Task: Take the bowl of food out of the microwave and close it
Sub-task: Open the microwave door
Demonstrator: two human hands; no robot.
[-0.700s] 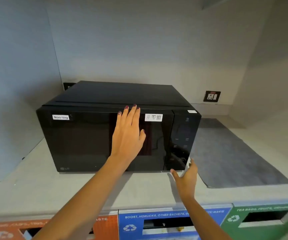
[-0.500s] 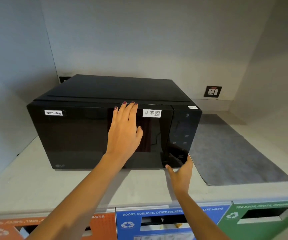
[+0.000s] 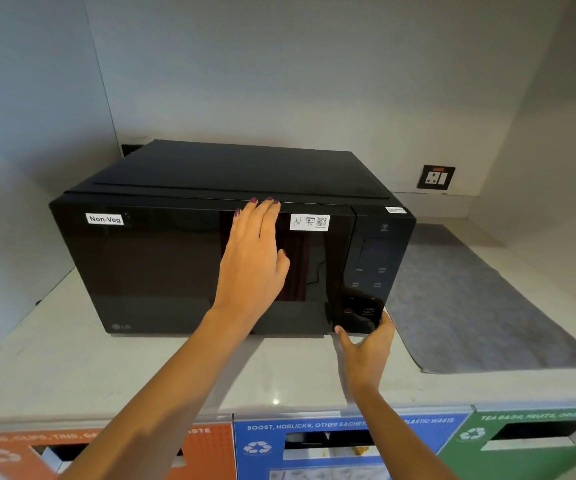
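Observation:
A black microwave (image 3: pixel 162 271) stands on a pale counter (image 3: pixel 72 368), its dark glass door closed. A white "Non-Veg" label (image 3: pixel 104 219) is stuck at the door's top left. My left hand (image 3: pixel 252 261) lies flat on the door, fingers together and reaching its top edge. My right hand (image 3: pixel 366 344) is at the bottom of the control panel (image 3: pixel 376 258), thumb and fingers spread against the lower right corner. The bowl of food is hidden behind the dark door.
A grey mat (image 3: pixel 470 299) lies on the counter to the right of the microwave. A wall socket (image 3: pixel 436 177) sits behind it. Below the counter edge are orange (image 3: pixel 9 452), blue (image 3: pixel 314 445) and green (image 3: pixel 529 438) waste bin fronts.
My right hand has risen from the counter to the lower corner of the control panel. My left hand stays flat on the door. The view has moved closer.

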